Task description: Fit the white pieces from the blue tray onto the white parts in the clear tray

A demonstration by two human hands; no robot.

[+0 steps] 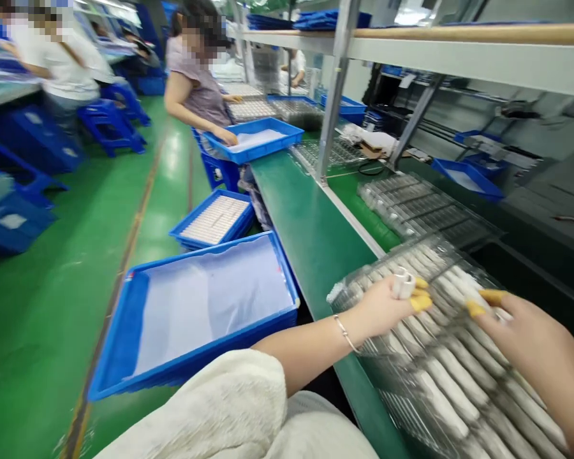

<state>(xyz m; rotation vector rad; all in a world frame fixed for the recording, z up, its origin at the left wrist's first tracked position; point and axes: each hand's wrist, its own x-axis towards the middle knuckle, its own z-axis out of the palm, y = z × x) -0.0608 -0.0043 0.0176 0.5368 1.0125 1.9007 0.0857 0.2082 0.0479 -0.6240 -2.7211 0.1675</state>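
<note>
My left hand [387, 305] reaches over a clear plastic tray [337, 294], with yellow covers on its fingertips. A couple of small white tube-like pieces [404, 284] are held in its fingers. My right hand [530, 325], also with yellow fingertip covers, is closed in a pinch at the tray's far side. A white piece [502, 313] shows between its thumb and fingers, partly hidden and blurred. Beneath both hands, rows of white, rounded elongated pieces [442, 395] fill the tray's slots.
A large blue tray [110, 363] lined with white sheet stands at my left. Behind it, another blue tray [175, 231] holds rows of white pieces. More clear trays [411, 197] lie beyond the shelf post [335, 95]. A co-worker [196, 89] handles a blue tray [268, 148] along the green bench [310, 220].
</note>
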